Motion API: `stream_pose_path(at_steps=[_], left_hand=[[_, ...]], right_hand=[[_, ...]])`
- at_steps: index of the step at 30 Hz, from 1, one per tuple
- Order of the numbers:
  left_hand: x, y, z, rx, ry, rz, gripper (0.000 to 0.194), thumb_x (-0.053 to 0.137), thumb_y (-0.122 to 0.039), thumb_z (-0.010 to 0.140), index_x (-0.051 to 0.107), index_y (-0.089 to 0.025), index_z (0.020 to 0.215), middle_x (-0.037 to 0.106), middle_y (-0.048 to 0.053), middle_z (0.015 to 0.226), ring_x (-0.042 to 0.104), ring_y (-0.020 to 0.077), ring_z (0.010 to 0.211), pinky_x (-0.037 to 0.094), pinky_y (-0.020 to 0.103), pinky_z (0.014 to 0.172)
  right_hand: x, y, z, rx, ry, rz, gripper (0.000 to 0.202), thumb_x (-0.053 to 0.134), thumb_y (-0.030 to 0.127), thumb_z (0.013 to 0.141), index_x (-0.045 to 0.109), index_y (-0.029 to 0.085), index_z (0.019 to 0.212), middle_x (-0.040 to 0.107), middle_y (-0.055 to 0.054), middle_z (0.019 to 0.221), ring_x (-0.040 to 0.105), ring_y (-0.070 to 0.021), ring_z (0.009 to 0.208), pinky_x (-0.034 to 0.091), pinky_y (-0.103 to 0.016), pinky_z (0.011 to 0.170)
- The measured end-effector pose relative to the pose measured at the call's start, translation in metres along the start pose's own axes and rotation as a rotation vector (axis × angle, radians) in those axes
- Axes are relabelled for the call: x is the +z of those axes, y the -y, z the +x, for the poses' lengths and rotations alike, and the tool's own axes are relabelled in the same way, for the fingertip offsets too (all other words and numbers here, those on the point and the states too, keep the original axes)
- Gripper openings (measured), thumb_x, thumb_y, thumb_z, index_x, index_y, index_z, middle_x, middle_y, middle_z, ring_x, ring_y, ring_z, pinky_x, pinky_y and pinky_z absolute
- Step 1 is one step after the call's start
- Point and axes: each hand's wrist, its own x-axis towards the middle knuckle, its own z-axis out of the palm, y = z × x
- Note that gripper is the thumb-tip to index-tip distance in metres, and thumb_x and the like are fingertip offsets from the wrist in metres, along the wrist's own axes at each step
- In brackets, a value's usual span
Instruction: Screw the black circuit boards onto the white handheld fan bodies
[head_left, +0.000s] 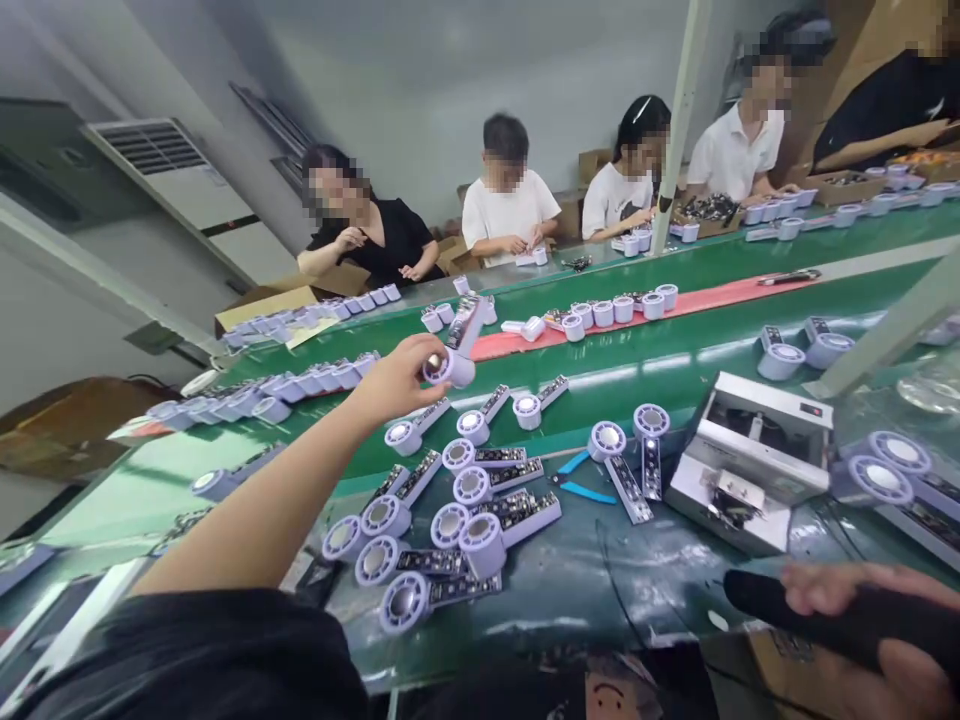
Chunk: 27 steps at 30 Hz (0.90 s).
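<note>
My left hand (405, 378) is stretched out over the green belt, fingers closed on a lilac handheld fan housing (459, 368). Its round head is by my fingers, and the handle with an exposed circuit board points up and away. At the lower right, my right hand (862, 600) wraps around a black electric screwdriver (780, 605); its bit is too blurred to make out. Between my arms, several similar fan housings (482, 540) lie loosely grouped on the bench, round heads up, boards showing. A grey metal screw feeder (750, 465) stands ahead of my right hand.
Blue-handled pliers (589, 490) lie beside the feeder. More housings line the green conveyor belt (720, 345) and its red strip (720, 298). A slanted post (892, 320) rises at the right. Several people sit across the belt, handling parts; one wears a black top (390, 240).
</note>
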Motion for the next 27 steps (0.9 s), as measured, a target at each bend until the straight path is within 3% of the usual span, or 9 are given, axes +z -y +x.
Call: stream_pose_path(at_steps=[3,5,7,9,12,15,20,22,27], left_hand=[[0.01,-0.053,-0.06,0.22,0.162,0.018,0.026,0.068,-0.032,0.076,0.066,-0.023,0.101,0.061,0.007,0.135,0.067,0.0239,0.102,0.055,0.034,0.085],[0.026,-0.081,-0.099,0.491,0.267,0.133,0.023,0.061,-0.028,0.083,0.065,-0.024,0.104,0.061,0.009,0.135,0.068,0.0218,0.093,0.054,0.031,0.072],[0.046,-0.102,-0.131,0.689,0.338,0.201,0.027,0.059,-0.021,0.082,0.064,-0.024,0.108,0.062,0.01,0.133,0.068,0.0203,0.086,0.05,0.028,0.063],[0.068,-0.117,-0.154,0.747,0.407,0.198,0.032,0.06,-0.017,0.079,0.063,-0.024,0.111,0.063,0.009,0.133,0.068,0.019,0.081,0.049,0.027,0.06],[0.097,-0.132,-0.172,0.696,0.513,0.175,0.034,0.061,-0.016,0.079,0.063,-0.025,0.112,0.063,0.008,0.133,0.068,0.0184,0.079,0.049,0.027,0.06],[0.113,-0.141,-0.173,0.638,0.584,0.18,0.033,0.06,-0.019,0.081,0.064,-0.024,0.113,0.062,0.008,0.136,0.07,0.021,0.084,0.051,0.029,0.063],[0.112,-0.141,-0.162,0.51,0.641,0.143,0.034,0.054,-0.024,0.085,0.063,-0.026,0.118,0.058,0.006,0.144,0.072,0.0222,0.093,0.054,0.031,0.068],[0.11,-0.139,-0.162,0.482,0.642,0.116,0.041,0.054,-0.025,0.084,0.061,-0.026,0.125,0.056,0.005,0.148,0.071,0.0251,0.105,0.057,0.034,0.078],[0.114,-0.151,-0.173,0.322,0.545,0.012,0.076,0.062,-0.041,0.09,0.033,-0.018,0.156,0.057,0.014,0.147,0.057,0.0306,0.133,0.052,0.043,0.107]], right_hand=[[-0.001,0.003,-0.007,-0.038,0.066,0.008,0.029,0.08,0.045,0.067,0.07,0.03,0.09,0.059,-0.003,0.058,0.056,-0.0241,0.052,0.054,-0.052,0.057],[-0.004,0.003,-0.013,-0.059,0.099,0.01,0.033,0.081,0.049,0.067,0.066,0.029,0.089,0.059,0.0,0.058,0.055,-0.0208,0.05,0.054,-0.046,0.055],[-0.007,0.0,-0.019,-0.071,0.139,0.007,0.039,0.08,0.053,0.069,0.061,0.027,0.091,0.059,0.002,0.058,0.055,-0.0179,0.048,0.053,-0.04,0.054],[-0.009,-0.007,-0.022,-0.078,0.175,-0.008,0.044,0.077,0.058,0.073,0.056,0.025,0.094,0.059,0.004,0.06,0.056,-0.0155,0.049,0.053,-0.035,0.054],[-0.012,-0.017,-0.023,-0.131,0.221,-0.025,0.048,0.076,0.06,0.076,0.053,0.025,0.099,0.059,0.006,0.063,0.057,-0.0127,0.052,0.053,-0.031,0.057],[-0.013,-0.024,-0.017,-0.206,0.265,-0.041,0.046,0.075,0.058,0.079,0.053,0.025,0.103,0.06,0.006,0.067,0.059,-0.0119,0.055,0.054,-0.029,0.058],[-0.003,-0.04,-0.004,-0.27,0.343,-0.117,0.041,0.075,0.053,0.082,0.057,0.025,0.106,0.062,0.004,0.071,0.059,-0.0103,0.058,0.051,-0.027,0.057],[0.003,-0.048,-0.001,-0.262,0.382,-0.168,0.039,0.075,0.05,0.083,0.058,0.025,0.108,0.063,0.004,0.072,0.06,-0.0103,0.059,0.052,-0.026,0.058],[0.01,-0.062,0.001,-0.334,0.35,-0.264,0.044,0.069,0.051,0.087,0.049,0.026,0.117,0.062,0.003,0.083,0.064,-0.0116,0.07,0.059,-0.031,0.07]])
